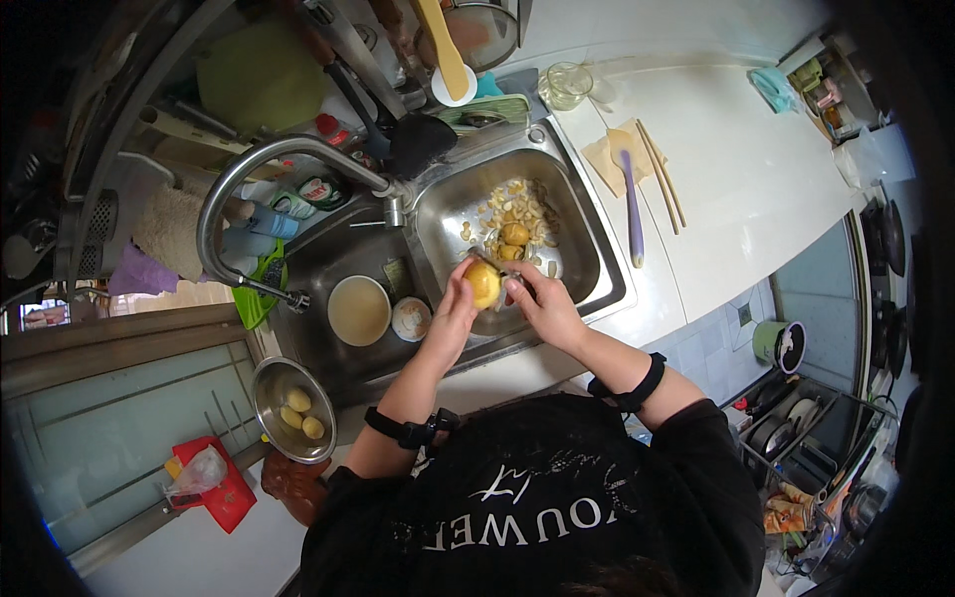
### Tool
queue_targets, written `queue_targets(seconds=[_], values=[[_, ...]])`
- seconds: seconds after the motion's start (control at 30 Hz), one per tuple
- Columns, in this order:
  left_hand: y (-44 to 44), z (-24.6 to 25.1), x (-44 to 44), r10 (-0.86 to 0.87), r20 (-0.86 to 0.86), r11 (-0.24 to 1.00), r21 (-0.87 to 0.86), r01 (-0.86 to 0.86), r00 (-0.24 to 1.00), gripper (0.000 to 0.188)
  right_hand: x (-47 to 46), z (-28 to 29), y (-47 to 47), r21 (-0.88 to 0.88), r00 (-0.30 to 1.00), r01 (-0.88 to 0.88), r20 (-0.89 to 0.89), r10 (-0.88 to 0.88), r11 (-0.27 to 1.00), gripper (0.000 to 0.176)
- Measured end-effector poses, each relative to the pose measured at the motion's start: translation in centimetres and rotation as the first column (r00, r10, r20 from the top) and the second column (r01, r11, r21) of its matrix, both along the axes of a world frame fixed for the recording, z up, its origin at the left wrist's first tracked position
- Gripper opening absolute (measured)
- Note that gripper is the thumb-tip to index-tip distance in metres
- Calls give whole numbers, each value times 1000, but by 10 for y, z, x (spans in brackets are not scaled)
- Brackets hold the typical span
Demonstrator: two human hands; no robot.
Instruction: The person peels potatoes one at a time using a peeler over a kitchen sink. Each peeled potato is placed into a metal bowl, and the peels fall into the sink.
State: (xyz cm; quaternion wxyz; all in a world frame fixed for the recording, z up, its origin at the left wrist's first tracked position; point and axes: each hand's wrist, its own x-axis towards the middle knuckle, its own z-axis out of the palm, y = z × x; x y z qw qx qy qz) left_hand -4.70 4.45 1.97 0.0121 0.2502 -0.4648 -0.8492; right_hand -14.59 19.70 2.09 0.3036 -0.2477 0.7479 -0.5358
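My left hand (453, 313) holds a yellow potato (483, 285), part of it pale where the skin is off, above the front edge of the right sink basin (589, 261). Against its right side my right hand (548, 304) grips a peeler (509, 274), mostly hidden by my fingers. Below, in the basin, lie unpeeled potatoes (515, 233) amid many pale peelings (522, 201). A steel bowl (262, 395) at the left holds several peeled potatoes (298, 401).
The left basin (321, 246) holds a white bowl (359, 310) of cloudy liquid and a smaller bowl (411, 319). A curved faucet (224, 186) arches over it. On the right counter are a purple-handled spatula (633, 209), chopsticks (662, 175) and a glass (568, 83).
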Motion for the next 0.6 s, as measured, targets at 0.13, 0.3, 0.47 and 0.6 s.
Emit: queue_targets(seconds=[0.13, 0.3, 0.47, 0.6], values=[[1, 10, -1, 63, -67, 987, 151, -52, 996, 48, 3, -1, -7, -97, 949, 115, 304, -81, 989, 32], [1, 6, -2, 85, -44, 931, 359, -64, 995, 45, -1, -1, -6, -91, 974, 73, 222, -52, 993, 29], [-4, -3, -5, 189, 49, 864, 466, -190, 981, 41, 6, 10, 4, 42, 847, 25, -531, 1, 999, 18], [6, -8, -11, 290, 222, 856, 373, -356, 931, 42, 6, 14, 5, 39, 661, -150, -739, 130, 988, 16]])
